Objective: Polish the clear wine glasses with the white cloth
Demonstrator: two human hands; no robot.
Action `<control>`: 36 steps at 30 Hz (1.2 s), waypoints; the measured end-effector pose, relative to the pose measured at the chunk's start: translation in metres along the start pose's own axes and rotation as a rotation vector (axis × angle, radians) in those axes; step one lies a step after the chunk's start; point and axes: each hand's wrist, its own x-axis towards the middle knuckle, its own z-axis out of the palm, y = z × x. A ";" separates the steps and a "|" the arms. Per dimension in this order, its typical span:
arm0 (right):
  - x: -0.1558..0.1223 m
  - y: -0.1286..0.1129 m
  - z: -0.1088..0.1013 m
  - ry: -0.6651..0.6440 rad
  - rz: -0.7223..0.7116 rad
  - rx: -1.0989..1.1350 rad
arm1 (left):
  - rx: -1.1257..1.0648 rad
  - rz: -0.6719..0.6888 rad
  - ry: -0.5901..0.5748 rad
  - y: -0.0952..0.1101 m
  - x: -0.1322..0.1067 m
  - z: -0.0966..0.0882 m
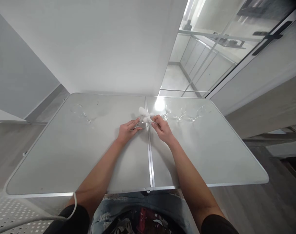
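Note:
My left hand is closed with fingertips and thumb on the edge of a clear wine glass, low over the middle of the table. My right hand pinches a crumpled white cloth against the glass. The cloth covers part of the glass, so its full shape is hidden. Just right of my right hand stands a clear stemmed glass. Farther right are two more, a middle glass and an outer glass.
The pale folding table has a metal seam down its middle. Clear glassware is at the back left. A white wall borders the far edge. A glazed door is at the right. A white cable hangs near my left arm.

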 end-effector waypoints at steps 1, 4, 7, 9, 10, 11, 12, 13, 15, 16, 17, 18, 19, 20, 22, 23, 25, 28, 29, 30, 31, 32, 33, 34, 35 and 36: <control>-0.001 -0.001 -0.001 -0.033 0.021 0.006 | -0.009 0.003 -0.030 0.000 0.000 -0.001; -0.003 -0.004 -0.002 -0.194 0.076 0.070 | -0.021 0.032 -0.146 -0.002 0.000 -0.003; -0.003 -0.005 -0.004 -0.317 0.101 0.123 | 0.045 0.097 -0.193 -0.004 -0.002 -0.002; -0.002 -0.004 -0.007 -0.310 0.105 0.149 | 0.103 0.137 -0.167 -0.005 -0.004 0.000; -0.002 -0.003 -0.008 -0.289 0.106 0.170 | 0.118 0.146 -0.152 -0.005 -0.005 0.001; -0.002 -0.002 -0.010 -0.269 0.108 0.198 | 0.115 0.144 -0.146 -0.005 -0.007 0.003; -0.003 -0.001 -0.012 -0.252 0.112 0.232 | 0.092 0.130 -0.160 -0.004 -0.007 0.004; -0.003 0.000 -0.014 -0.240 0.117 0.267 | 0.057 0.106 -0.189 -0.003 -0.008 0.005; -0.004 0.001 -0.017 -0.219 0.129 0.318 | -0.022 0.057 -0.235 -0.001 -0.009 0.006; -0.004 0.002 -0.018 -0.208 0.129 0.319 | -0.050 0.042 -0.233 0.000 -0.010 0.006; -0.004 0.002 -0.017 -0.199 0.119 0.293 | -0.062 0.035 -0.211 0.001 -0.010 0.006; -0.004 0.002 -0.016 -0.191 0.101 0.238 | -0.058 0.035 -0.178 0.002 -0.010 0.006; -0.004 0.001 -0.013 -0.182 0.078 0.165 | -0.042 0.039 -0.143 0.002 -0.010 0.006; -0.004 0.001 -0.011 -0.170 0.055 0.091 | -0.017 0.043 -0.120 0.002 -0.010 0.006; -0.003 0.000 -0.005 -0.146 0.033 -0.003 | 0.053 0.053 -0.112 0.000 -0.009 0.006; -0.003 0.000 -0.003 -0.140 0.043 -0.010 | 0.091 0.063 -0.117 -0.001 -0.009 0.006; -0.001 0.002 -0.001 -0.157 0.080 0.038 | 0.160 0.099 -0.120 -0.005 -0.009 0.007; 0.001 0.008 -0.006 -0.206 0.125 0.177 | 0.228 0.216 -0.115 -0.014 -0.007 0.009; 0.002 0.010 -0.009 -0.195 0.128 0.234 | 0.248 0.271 -0.110 -0.017 -0.007 0.010; 0.002 0.012 -0.012 -0.165 0.128 0.288 | 0.271 0.329 -0.105 -0.020 -0.006 0.010; 0.003 0.014 -0.015 -0.125 0.126 0.333 | 0.295 0.386 -0.095 -0.023 -0.006 0.011; 0.003 0.015 -0.017 -0.083 0.121 0.361 | 0.319 0.437 -0.082 -0.025 -0.006 0.012; 0.003 0.017 -0.017 -0.050 0.115 0.370 | 0.341 0.477 -0.070 -0.027 -0.006 0.013; 0.003 0.018 -0.017 -0.036 0.106 0.356 | 0.362 0.505 -0.058 -0.028 -0.006 0.014; 0.002 0.019 -0.015 -0.042 0.092 0.319 | 0.381 0.524 -0.044 -0.029 -0.007 0.014; 0.002 0.020 -0.013 -0.064 0.074 0.256 | 0.404 0.534 -0.031 -0.030 -0.007 0.015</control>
